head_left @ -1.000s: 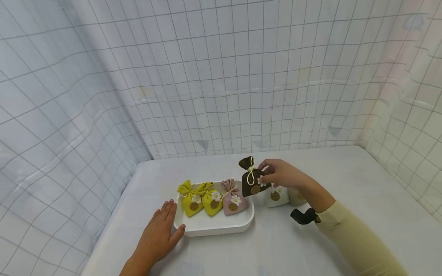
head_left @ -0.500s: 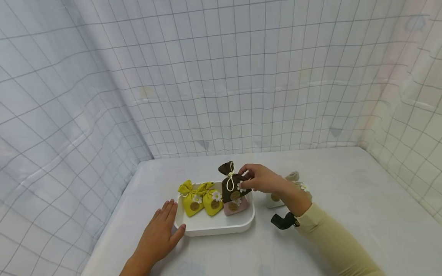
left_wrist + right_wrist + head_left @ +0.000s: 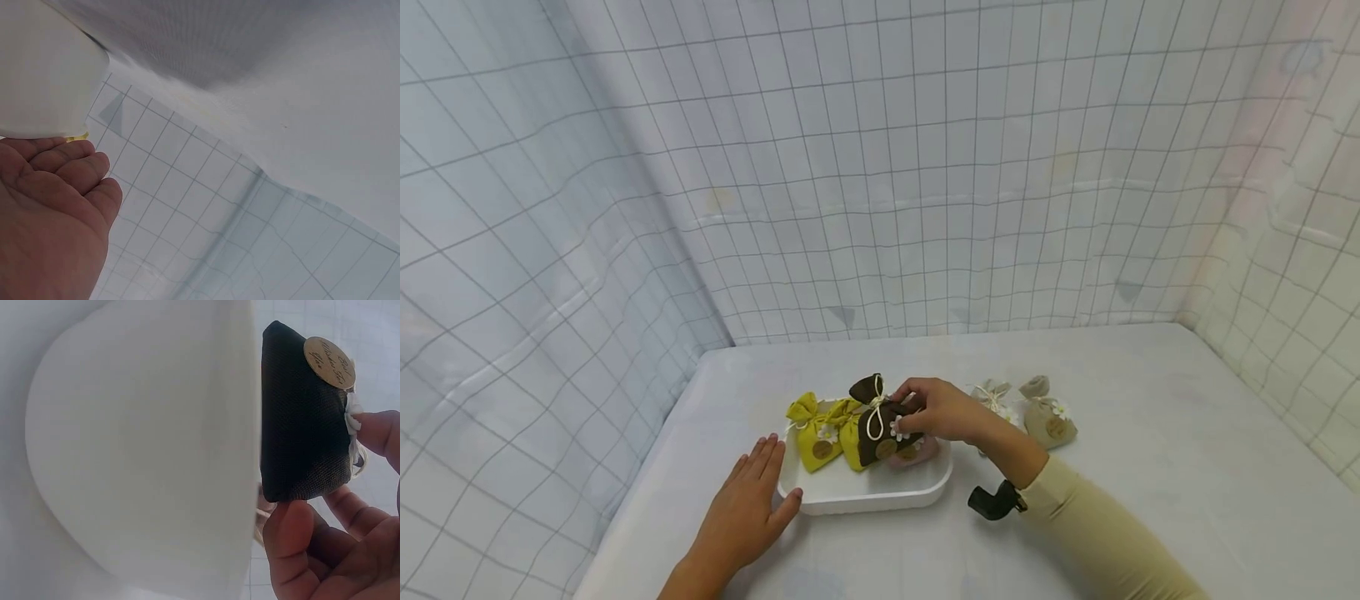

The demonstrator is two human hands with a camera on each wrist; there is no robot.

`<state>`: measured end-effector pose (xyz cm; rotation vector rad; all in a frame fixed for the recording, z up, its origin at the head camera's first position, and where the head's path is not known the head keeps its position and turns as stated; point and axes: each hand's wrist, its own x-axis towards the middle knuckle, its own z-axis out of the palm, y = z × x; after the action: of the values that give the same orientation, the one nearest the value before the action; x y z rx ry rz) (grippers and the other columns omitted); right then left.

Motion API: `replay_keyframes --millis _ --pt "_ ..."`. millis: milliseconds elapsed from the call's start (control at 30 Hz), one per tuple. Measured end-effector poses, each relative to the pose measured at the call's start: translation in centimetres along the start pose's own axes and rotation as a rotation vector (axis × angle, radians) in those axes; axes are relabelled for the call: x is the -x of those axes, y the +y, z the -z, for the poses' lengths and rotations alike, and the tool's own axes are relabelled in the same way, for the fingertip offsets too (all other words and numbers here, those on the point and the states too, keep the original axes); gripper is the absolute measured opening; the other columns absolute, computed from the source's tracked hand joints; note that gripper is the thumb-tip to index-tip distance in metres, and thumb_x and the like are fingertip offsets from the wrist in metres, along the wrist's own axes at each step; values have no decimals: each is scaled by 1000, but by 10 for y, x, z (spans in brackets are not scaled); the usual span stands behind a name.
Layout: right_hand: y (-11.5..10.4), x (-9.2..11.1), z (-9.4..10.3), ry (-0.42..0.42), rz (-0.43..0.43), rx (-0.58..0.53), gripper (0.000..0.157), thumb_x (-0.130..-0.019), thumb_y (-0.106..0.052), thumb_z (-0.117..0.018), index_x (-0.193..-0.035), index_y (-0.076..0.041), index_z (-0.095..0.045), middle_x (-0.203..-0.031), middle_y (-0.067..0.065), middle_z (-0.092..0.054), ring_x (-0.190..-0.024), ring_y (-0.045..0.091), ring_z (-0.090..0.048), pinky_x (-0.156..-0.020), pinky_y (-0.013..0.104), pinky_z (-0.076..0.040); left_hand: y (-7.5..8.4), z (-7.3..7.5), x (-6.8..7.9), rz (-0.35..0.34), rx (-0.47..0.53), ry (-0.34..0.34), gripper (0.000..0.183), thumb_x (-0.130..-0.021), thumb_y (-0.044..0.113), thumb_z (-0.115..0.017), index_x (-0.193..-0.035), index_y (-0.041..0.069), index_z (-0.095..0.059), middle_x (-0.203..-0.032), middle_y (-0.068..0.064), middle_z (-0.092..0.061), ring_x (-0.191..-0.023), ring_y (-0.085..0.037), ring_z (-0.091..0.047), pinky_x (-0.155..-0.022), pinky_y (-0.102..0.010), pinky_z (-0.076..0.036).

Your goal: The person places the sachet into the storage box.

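Observation:
My right hand (image 3: 943,410) pinches a dark brown drawstring sachet (image 3: 874,433) between thumb and fingers; it has a cream bow, a white flower and a round tag. In the head view the brown sachet covers parts of a yellow sachet (image 3: 850,437) and a pink sachet (image 3: 917,452) in a white tray (image 3: 865,503). Another yellow sachet (image 3: 815,433) lies in the tray's left part. My left hand (image 3: 741,504) rests at the tray's left end, fingers straight. In the left wrist view, its fingers (image 3: 75,164) touch the tray wall (image 3: 50,75).
Right of the tray, a whitish sachet (image 3: 992,396) lies partly behind my right forearm, beside a beige sachet (image 3: 1049,421). A black device (image 3: 992,502) is strapped to my right wrist. Grid-patterned cloth walls (image 3: 925,208) surround the white table (image 3: 1135,467) at the back and sides.
My right hand has carried the brown sachet leftward and down, from the tray's right end to over the pink and yellow sachets. The beige sachet is now uncovered. My left hand stays put.

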<state>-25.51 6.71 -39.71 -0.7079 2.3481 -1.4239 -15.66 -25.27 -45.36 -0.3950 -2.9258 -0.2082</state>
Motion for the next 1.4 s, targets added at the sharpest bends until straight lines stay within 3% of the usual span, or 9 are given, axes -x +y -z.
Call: replay_keyframes --millis 333,767,833,900,1067,1133,1200,1300,1400 --pt "-2 -3 -15 -5 35 -39 34 -82 -13 -77 -113 -6 -65 -98 4 -69 -91 16 -65 -83 32 -54 0 0 0 -28 -1 30 73 -96 43 -60 -147 -5 -42 -153 -21 -39 -143 -37 -33 -114 -55 -28" --pt "-5 -12 -37 28 24 69 33 -80 -22 -80 -108 -14 -65 -92 -4 -70 -85 11 -65 -73 29 -55 0 -1 0 -31 -1 48 72 -95 42 -62 -146 -6 -43 -152 -21 -41 -141 -37 -36 -113 -55 -30" --pt "-4 -13 -40 33 43 87 33 -79 -22 -81 -107 -14 -66 -91 -4 -71 -85 10 -66 -75 32 -55 -1 -1 0 -34 -4 50 72 -95 42 -62 -146 -6 -43 -152 -21 -41 -142 -37 -36 -113 -55 -30" --pt "-4 -14 -43 39 62 104 32 -78 -22 -82 -105 -12 -67 -89 -4 -72 -87 8 -64 -92 35 -50 -1 -1 0 -37 -6 53 72 -95 42 -62 -146 -6 -43 -152 -21 -41 -142 -37 -36 -113 -55 -30" --pt "-6 -17 -52 24 40 123 32 -78 -21 -83 -105 -13 -67 -89 -5 -71 -91 13 -65 -94 39 -49 -1 -1 0 -36 -2 51 73 -95 42 -62 -146 -6 -43 -152 -21 -42 -141 -37 -36 -113 -55 -30" --pt "-7 -18 -57 20 35 151 31 -78 -23 -82 -104 -14 -67 -89 -6 -70 -108 23 -64 -100 42 -46 -1 -1 0 -31 1 47 73 -95 42 -62 -146 -6 -43 -152 -21 -41 -142 -37 -36 -114 -55 -30" --pt "-8 -19 -61 26 33 192 30 -78 -26 -82 -103 -17 -67 -88 -8 -69 -119 27 -58 -110 49 -34 -1 0 0 -26 4 42 73 -95 42 -61 -146 -6 -43 -152 -21 -41 -142 -37 -35 -114 -55 -29" --pt "-9 -19 -67 30 29 219 30 -77 -28 -83 -101 -19 -67 -86 -11 -67 -115 24 -60 -108 49 -36 -1 0 0 -24 7 38 73 -95 42 -61 -147 -6 -42 -152 -21 -41 -142 -37 -35 -114 -55 -29" --pt "-10 -19 -72 23 12 203 30 -77 -28 -83 -101 -20 -66 -85 -11 -66 -86 11 -64 -77 34 -52 -1 0 0 -27 8 39 73 -95 42 -61 -147 -6 -42 -152 -21 -40 -142 -37 -34 -114 -55 -29"
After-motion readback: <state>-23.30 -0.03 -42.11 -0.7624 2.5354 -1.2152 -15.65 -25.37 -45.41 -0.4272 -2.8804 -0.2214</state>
